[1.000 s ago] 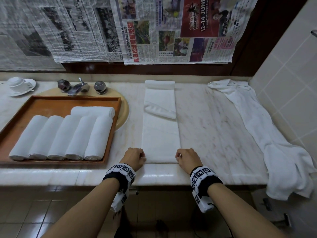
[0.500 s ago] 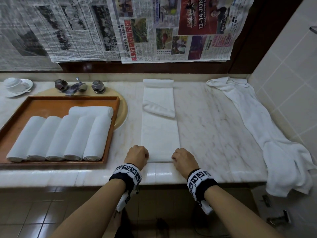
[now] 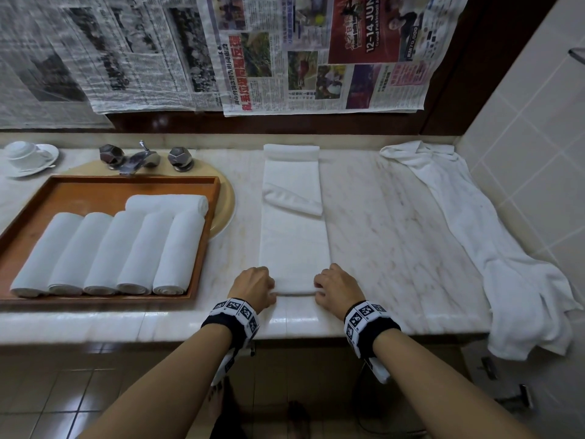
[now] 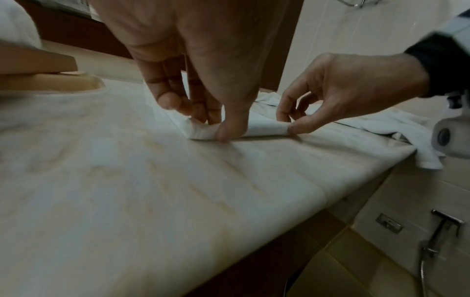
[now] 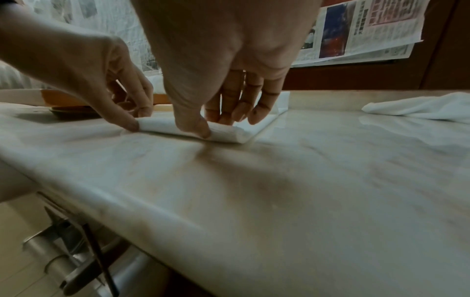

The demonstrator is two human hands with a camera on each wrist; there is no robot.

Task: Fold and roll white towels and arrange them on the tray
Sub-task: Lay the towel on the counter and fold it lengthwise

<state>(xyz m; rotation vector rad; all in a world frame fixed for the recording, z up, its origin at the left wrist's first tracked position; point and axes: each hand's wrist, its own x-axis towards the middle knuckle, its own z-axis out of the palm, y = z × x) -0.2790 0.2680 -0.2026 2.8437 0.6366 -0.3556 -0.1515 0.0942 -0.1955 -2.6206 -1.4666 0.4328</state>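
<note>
Both hands (image 3: 254, 288) (image 3: 337, 289) have begun rolling the towel's (image 3: 294, 242) near edge, thumbs tucked underneath.

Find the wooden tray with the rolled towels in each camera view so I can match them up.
Head: wooden tray, left on the counter.
Left wrist: only a corner, far left edge.
Right wrist: an orange sliver behind the left hand.
Shared landmark: the started roll of the folded towel.

Both hands, the left hand (image 3: 254, 288) and the right hand (image 3: 336, 289), pinch the near end of a long folded towel (image 3: 294, 236) on the tabletop (image 3: 395, 232). Left of them, a tray (image 3: 79, 191) holds six rolled towels (image 3: 110, 251); to their right lies a crumpled cloth (image 3: 493, 248).
</note>
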